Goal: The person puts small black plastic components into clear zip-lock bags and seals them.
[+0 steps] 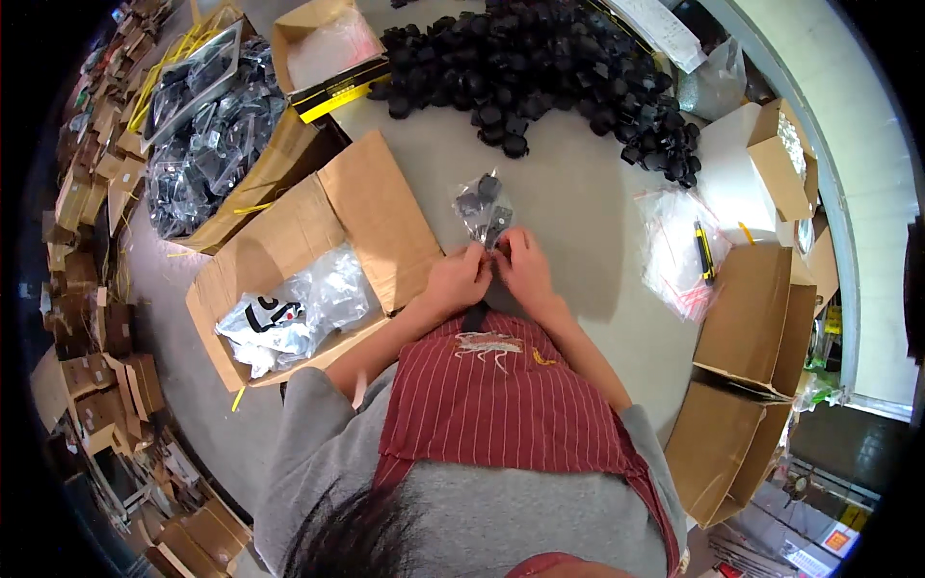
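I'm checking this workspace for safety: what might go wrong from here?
The small clear bag, held at its near end by the left hand and right hand, could spill its black parts if that end is open; the fingers hide it.

What looks like a yellow-and-black cutter lies on flat clear bags; someone taking a bag might nudge it. Its blade's state is unclear.

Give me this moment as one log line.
left hand: pinching clear bag | right hand: pinching same bag | inside: dark parts | beyond: black pile
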Motion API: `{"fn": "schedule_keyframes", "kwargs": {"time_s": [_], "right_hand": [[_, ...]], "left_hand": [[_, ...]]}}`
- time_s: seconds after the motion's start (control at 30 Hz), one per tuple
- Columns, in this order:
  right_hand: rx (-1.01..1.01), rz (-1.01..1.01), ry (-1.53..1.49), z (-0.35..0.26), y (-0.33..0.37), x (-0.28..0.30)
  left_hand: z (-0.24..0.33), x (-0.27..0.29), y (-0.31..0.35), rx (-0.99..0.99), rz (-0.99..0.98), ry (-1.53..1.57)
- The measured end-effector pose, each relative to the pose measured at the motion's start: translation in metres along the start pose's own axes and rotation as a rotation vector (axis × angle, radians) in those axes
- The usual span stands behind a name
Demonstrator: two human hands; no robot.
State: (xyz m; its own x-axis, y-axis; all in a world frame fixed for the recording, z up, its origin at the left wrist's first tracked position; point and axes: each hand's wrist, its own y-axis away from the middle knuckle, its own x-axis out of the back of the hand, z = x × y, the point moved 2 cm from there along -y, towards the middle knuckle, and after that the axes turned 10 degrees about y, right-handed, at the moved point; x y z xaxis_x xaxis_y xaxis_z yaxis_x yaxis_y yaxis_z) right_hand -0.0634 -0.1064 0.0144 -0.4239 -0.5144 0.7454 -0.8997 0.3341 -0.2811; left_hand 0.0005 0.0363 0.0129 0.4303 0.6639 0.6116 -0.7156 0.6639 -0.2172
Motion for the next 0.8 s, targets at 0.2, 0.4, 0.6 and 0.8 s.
{"fn": "schedule_keyframes", "kwargs": {"time_s": [0.2,0.4,0.6,0.8], "right_hand": [[0.177,-0.038,0.452,0.022,-0.011,-0.013],[0.422,0.005,0.397,-0.037,-0.027,0.060],[0.620,-0.003,0.528,-0.017,-0.034,0.079],[0.638,0.022,0.370,-0.056,-0.028,0.104]], "left_hand": [[0.000,-0.003,-0.006,-0.237,-0.063,0.103],[0.014,0.036,-0.020,-0.143,0.122,0.169],[0.046,0.093,-0.059,-0.413,0.206,-0.052],[0.045,0.101,-0.073,-0.259,0.204,-0.137]]}}
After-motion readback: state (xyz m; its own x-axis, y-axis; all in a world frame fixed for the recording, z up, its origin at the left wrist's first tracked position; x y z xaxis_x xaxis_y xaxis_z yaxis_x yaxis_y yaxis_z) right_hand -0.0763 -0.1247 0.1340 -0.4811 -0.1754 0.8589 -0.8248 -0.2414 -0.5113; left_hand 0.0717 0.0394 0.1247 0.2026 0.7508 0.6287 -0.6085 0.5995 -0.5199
